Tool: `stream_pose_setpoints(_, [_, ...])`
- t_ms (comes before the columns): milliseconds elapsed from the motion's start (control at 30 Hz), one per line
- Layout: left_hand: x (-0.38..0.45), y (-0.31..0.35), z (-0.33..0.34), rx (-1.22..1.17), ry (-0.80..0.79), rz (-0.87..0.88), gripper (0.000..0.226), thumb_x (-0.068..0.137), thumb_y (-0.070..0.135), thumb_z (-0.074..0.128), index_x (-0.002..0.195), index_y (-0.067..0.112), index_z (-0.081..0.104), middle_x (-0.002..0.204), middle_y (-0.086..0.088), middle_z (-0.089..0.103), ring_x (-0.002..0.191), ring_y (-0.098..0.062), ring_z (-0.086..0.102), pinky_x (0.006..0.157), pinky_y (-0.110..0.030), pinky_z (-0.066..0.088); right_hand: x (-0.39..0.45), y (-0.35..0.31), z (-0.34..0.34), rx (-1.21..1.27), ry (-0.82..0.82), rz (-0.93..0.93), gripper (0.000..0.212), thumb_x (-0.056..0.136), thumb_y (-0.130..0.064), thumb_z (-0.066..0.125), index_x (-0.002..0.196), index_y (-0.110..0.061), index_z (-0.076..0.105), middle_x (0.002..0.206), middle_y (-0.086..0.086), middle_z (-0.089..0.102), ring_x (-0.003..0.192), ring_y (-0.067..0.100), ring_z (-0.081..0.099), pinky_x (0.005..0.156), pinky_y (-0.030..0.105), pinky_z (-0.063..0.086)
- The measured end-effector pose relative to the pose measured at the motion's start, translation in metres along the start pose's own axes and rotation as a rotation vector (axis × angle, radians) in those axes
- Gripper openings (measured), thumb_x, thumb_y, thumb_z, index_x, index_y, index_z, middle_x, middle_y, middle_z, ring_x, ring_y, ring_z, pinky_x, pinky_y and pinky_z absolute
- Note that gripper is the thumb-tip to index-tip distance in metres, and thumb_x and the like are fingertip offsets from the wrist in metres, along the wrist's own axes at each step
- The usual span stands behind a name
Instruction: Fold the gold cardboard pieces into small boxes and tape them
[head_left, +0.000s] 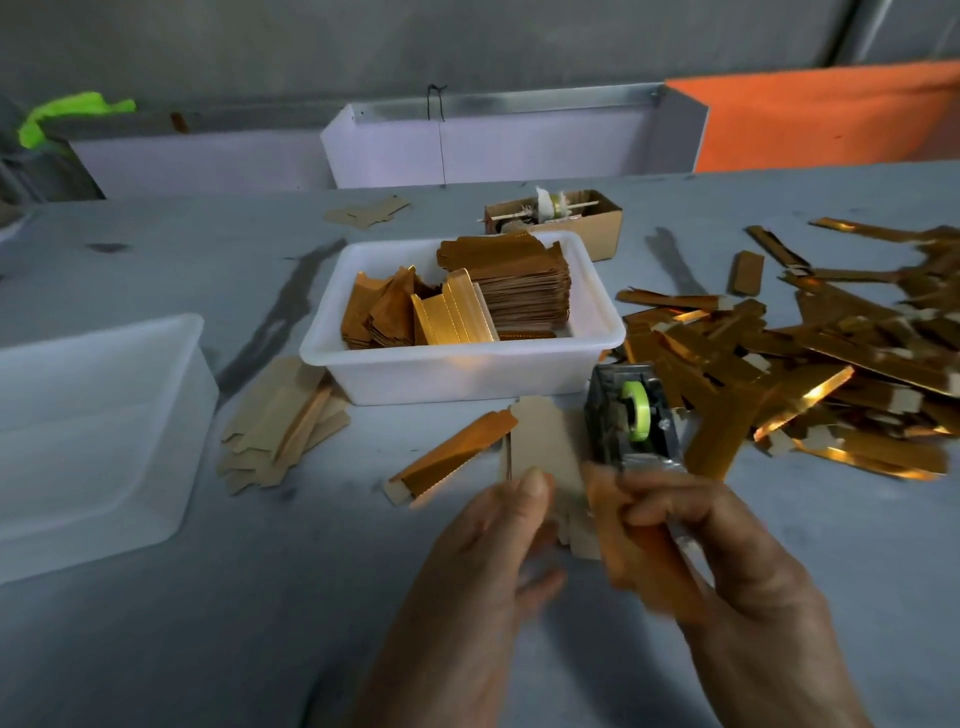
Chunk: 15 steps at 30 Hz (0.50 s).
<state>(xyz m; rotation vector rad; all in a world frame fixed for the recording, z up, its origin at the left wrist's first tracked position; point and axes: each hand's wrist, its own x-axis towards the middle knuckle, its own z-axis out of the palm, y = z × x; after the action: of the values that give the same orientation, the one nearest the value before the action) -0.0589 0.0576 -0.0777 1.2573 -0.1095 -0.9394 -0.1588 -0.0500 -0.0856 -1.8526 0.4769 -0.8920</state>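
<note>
Both hands work near the worktop's front edge, the left hand (498, 525) pinching the brown-backed flat piece (545, 447) and the right hand (727, 540) curled round its gold flap (639, 561), mid-fold I judge; next comes closing it and pulling tape from the dispenser (631, 415) just behind

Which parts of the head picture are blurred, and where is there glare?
In the head view, the right hand and the gold cardboard piece it grips are motion-blurred; the left hand is sharper. Glare flashes on the pile of folded gold boxes. Straight edges bow near the borders.
</note>
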Motion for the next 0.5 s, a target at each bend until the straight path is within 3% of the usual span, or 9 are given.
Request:
stream_pose_setpoints(67, [-0.003, 0.001, 0.001, -0.080, -0.147, -0.152, 0.059, 0.066, 0.047, 0.065, 0.114, 0.011, 0.064, 0.105, -0.011, 0.072, 0.099, -0.026, 0.069, 0.080, -0.041, 0.058, 0.000, 0.003, -0.005, -0.185, 0.020, -0.206, 0.020, 0.067, -0.012, 0.068, 0.078, -0.027, 0.061, 0.118, -0.003, 0.059, 0.111, 0.003, 0.053, 0.088, 0.010, 0.042])
stream_pose_setpoints(133, [-0.006, 0.001, 0.002, -0.088, -0.284, -0.184, 0.050, 0.077, 0.039, 0.071, 0.114, 0.005, 0.063, 0.101, -0.016, 0.072, 0.090, -0.027, 0.071, 0.069, -0.036, 0.058, 0.000, 0.001, -0.006, -0.279, 0.017, -0.276, 0.016, 0.072, -0.026, 0.065, 0.085, -0.030, 0.057, 0.131, 0.003, 0.048, 0.117, -0.006, 0.045, 0.091, 0.004, 0.036])
stream_pose_setpoints(267, [-0.004, -0.010, 0.006, 0.107, -0.199, 0.030, 0.027, 0.070, 0.027, 0.070, 0.095, 0.018, 0.074, 0.086, -0.007, 0.073, 0.080, -0.018, 0.069, 0.070, -0.028, 0.054, -0.003, -0.003, -0.003, -0.366, -0.011, -0.298, 0.014, 0.083, -0.043, 0.052, 0.091, -0.033, 0.057, 0.133, 0.005, 0.044, 0.122, 0.005, 0.045, 0.094, 0.005, 0.035])
stream_pose_setpoints(333, [-0.004, -0.013, 0.006, 0.204, -0.148, 0.107, 0.017, 0.075, 0.030, 0.074, 0.092, 0.026, 0.074, 0.085, -0.001, 0.074, 0.081, -0.015, 0.070, 0.073, -0.029, 0.054, -0.006, -0.001, -0.004, -0.339, -0.011, -0.274, 0.013, 0.086, -0.029, 0.049, 0.092, -0.030, 0.061, 0.131, 0.001, 0.049, 0.119, 0.000, 0.048, 0.090, 0.006, 0.041])
stream_pose_setpoints(400, [-0.004, -0.013, 0.006, 0.295, -0.073, 0.153, 0.009, 0.081, 0.023, 0.071, 0.089, 0.024, 0.074, 0.087, 0.003, 0.075, 0.083, -0.013, 0.071, 0.074, -0.027, 0.055, -0.007, -0.003, -0.005, -0.164, 0.029, -0.130, 0.018, 0.090, -0.017, 0.050, 0.097, -0.028, 0.062, 0.121, -0.011, 0.059, 0.109, -0.004, 0.055, 0.081, 0.012, 0.050])
stream_pose_setpoints(433, [-0.004, -0.013, 0.006, 0.338, -0.034, 0.170, 0.009, 0.082, 0.019, 0.069, 0.089, 0.024, 0.073, 0.087, 0.005, 0.075, 0.084, -0.012, 0.071, 0.074, -0.026, 0.056, -0.006, -0.006, -0.006, -0.006, 0.048, 0.006, 0.014, 0.093, -0.022, 0.052, 0.100, -0.032, 0.060, 0.110, -0.015, 0.065, 0.101, -0.004, 0.060, 0.075, 0.018, 0.054])
stream_pose_setpoints(467, [-0.005, -0.012, 0.006, 0.381, -0.008, 0.187, 0.011, 0.083, 0.017, 0.068, 0.090, 0.025, 0.071, 0.087, 0.007, 0.075, 0.084, -0.010, 0.070, 0.075, -0.026, 0.056, -0.003, -0.009, -0.007, 0.140, 0.044, 0.162, 0.016, 0.087, -0.031, 0.058, 0.103, -0.035, 0.057, 0.101, -0.016, 0.067, 0.092, -0.003, 0.063, 0.071, 0.021, 0.054])
stream_pose_setpoints(500, [-0.007, -0.013, 0.007, 0.433, 0.008, 0.205, 0.012, 0.084, 0.017, 0.068, 0.090, 0.027, 0.070, 0.086, 0.009, 0.074, 0.084, -0.008, 0.070, 0.077, -0.025, 0.056, -0.001, -0.010, -0.006, 0.232, 0.027, 0.289, 0.031, 0.073, -0.035, 0.062, 0.103, -0.037, 0.055, 0.093, -0.017, 0.068, 0.085, -0.001, 0.065, 0.066, 0.020, 0.052])
